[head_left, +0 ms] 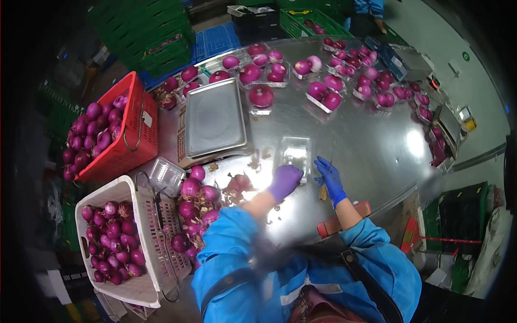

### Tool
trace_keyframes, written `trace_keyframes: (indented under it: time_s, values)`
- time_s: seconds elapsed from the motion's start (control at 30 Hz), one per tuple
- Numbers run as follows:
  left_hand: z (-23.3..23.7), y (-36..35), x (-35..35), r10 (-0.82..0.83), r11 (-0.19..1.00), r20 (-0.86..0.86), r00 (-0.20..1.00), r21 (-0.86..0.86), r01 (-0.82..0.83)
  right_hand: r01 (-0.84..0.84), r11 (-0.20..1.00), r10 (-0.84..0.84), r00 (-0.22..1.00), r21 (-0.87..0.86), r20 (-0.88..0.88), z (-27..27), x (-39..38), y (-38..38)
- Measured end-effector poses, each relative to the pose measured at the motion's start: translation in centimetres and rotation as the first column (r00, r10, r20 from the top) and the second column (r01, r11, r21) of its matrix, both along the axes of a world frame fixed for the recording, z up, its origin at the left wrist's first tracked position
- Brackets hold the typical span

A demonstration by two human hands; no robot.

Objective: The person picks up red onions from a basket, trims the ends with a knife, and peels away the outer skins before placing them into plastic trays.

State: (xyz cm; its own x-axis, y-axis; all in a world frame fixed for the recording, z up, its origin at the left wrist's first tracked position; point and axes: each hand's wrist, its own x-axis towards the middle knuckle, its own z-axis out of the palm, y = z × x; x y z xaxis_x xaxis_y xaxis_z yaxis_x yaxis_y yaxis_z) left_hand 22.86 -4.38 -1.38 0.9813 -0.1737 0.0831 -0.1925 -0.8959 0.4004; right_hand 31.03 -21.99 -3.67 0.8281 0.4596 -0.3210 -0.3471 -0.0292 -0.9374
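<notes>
Beside left grip [284, 180], clear tray [297, 152]

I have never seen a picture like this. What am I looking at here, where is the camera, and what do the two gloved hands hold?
No machine here: a person works with two gloved hands, and one camera on the person's head looks down at them. The left hand, in a purple glove, is at the edge of a clear plastic tray on the shiny metal table. The right hand, in a blue glove, is beside it; whether it holds anything is unclear. Nearby stand a flat metal scale, a red plastic basket and a white plastic basket, both full of purple onions.
</notes>
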Motion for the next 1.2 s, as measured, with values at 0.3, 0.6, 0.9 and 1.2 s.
trace_keyframes:
  time_s: [0.3,0.6,0.9,1.2]
  values:
    - [-8.9,-2.8,-3.5,0.102,0.988,-0.073,0.992,0.124,-0.092,-0.148,0.985,0.13,0.977,-0.095,-0.172,-5.8,-1.3,-3.3]
    - [-0.9,1.5,-10.7,0.362,0.902,0.029,0.932,0.239,-0.358,-0.559,0.824,0.566,0.818,0.097,-0.103,-6.2,-5.5,6.3]
    - [5.7,5.8,-10.9,0.446,0.726,-0.136,0.885,-0.524,-0.446,-0.293,0.954,0.185,0.734,0.058,0.654,5.8,-6.3,6.0]
    - [5.7,-1.2,-1.7,0.191,0.551,-0.137,0.972,-0.804,-0.222,-0.148,0.831,0.552,0.345,-0.537,0.759,7.2,-0.4,-6.6]
